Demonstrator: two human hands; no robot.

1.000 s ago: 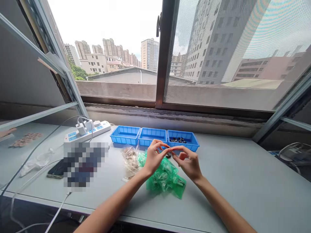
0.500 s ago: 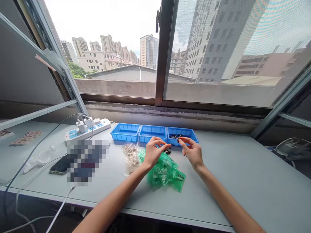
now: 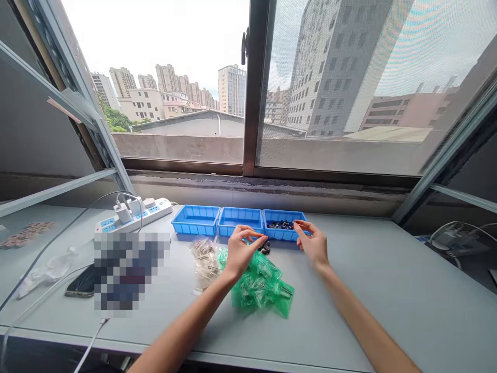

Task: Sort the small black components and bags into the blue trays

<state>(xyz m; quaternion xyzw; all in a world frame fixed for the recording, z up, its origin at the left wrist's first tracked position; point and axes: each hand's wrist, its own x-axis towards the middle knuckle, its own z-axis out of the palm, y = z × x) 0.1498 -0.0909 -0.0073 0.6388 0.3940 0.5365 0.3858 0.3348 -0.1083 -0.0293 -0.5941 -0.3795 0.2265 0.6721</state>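
My left hand (image 3: 244, 253) hovers above the green plastic bags (image 3: 261, 291), thumb and forefinger brought together in a pinch. Whatever lies between those fingertips is too small to make out. Just below them is a small heap of black parts (image 3: 265, 248) on the table. My right hand (image 3: 313, 245) is at the right end of the right blue bin (image 3: 285, 234), its fingers also pinched; anything in them is hidden. Small dark parts (image 3: 280, 225) lie inside that bin. A clear bag of metal-looking pieces (image 3: 205, 258) rests left of the green bags.
The middle blue bin (image 3: 240, 211) and left blue bin (image 3: 195, 228) stand in the same row. Further left are a white power strip (image 3: 159, 208) with plugs, a phone (image 3: 81, 286), a blurred-out patch and several cables. Behind the grey table (image 3: 373, 290) runs a window.
My right hand has shifted a little to the right, from over the right bin to its end. My left hand keeps its pinch. The whole view has tilted slightly.
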